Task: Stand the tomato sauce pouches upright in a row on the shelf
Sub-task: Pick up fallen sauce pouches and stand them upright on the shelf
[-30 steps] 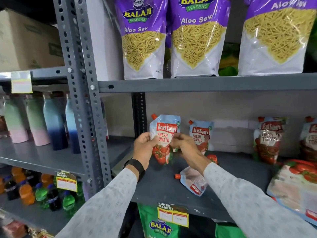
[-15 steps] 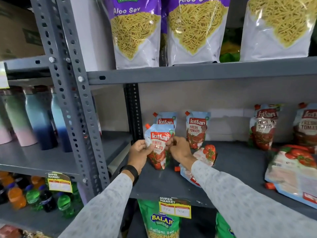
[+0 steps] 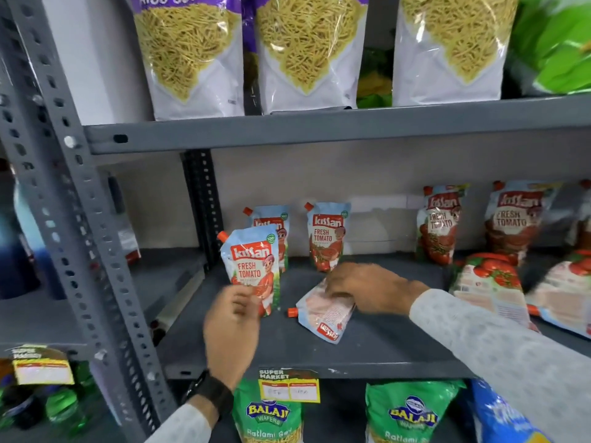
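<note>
A small Kissan tomato sauce pouch [image 3: 252,266] stands upright near the front left of the grey shelf [image 3: 367,356]. My left hand [image 3: 232,321] is just below it, fingers loosely apart, fingertips at its lower edge. Two more small pouches stand at the back, one [image 3: 278,219] partly hidden behind the front pouch, the other [image 3: 327,238] to its right. Another small pouch [image 3: 323,314] lies face down with its orange cap pointing left. My right hand [image 3: 367,289] is closed over its far end. Two larger pouches [image 3: 439,228] [image 3: 515,219] stand at the back right.
Two large pouches [image 3: 489,282] [image 3: 563,292] lie flat at the shelf's right. Aloo Sev bags [image 3: 192,59] fill the shelf above. A perforated grey post [image 3: 80,219] stands on the left. Green Balaji bags [image 3: 268,414] sit below, behind a price tag [image 3: 289,385].
The pouch both hands held now stands on the shelf. My right hand has let go and moved right onto the lying pouch. My left hand has dropped to its lower edge.
</note>
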{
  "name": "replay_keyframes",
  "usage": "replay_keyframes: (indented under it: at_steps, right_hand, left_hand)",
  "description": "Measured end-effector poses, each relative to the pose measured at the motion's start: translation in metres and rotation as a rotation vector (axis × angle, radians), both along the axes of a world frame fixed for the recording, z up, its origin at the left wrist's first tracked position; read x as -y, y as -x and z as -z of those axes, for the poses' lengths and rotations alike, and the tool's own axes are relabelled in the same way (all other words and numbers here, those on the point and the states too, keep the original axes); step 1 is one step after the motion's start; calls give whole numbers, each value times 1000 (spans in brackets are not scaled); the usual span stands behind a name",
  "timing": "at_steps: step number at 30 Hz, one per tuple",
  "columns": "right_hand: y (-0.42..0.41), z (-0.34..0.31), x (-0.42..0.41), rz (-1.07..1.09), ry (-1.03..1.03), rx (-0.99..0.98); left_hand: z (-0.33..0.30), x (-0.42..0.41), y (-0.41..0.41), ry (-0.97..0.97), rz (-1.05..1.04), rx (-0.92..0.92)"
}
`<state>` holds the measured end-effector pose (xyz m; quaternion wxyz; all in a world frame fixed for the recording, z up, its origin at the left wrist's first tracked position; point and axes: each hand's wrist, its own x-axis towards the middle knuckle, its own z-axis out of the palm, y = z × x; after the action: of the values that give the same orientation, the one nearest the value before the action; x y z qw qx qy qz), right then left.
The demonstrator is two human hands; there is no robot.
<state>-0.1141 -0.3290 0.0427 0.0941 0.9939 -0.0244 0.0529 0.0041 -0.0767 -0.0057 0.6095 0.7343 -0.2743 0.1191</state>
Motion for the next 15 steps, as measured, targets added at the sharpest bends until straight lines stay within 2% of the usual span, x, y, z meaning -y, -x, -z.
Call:
replay_keyframes:
  at_steps: [3,8,11,13,15]
  right_hand:
    - [7,0,3,-22,-37,-103]
    - [14,12,17,-106,48,35]
    - [17,24,26,-104,23,177]
    - [17,25,31,-69,-43,325]
    - [17,21,36,-31,-179,505]
  left_hand:
    - [1,38,11,-434,280,144]
    - [-15,100,4,-807,249,217]
    - [-18,109,-2,-734,260,79]
    - [-19,106,-7,-594,324,-74]
    - [-28,104,-7,-371,394,-252]
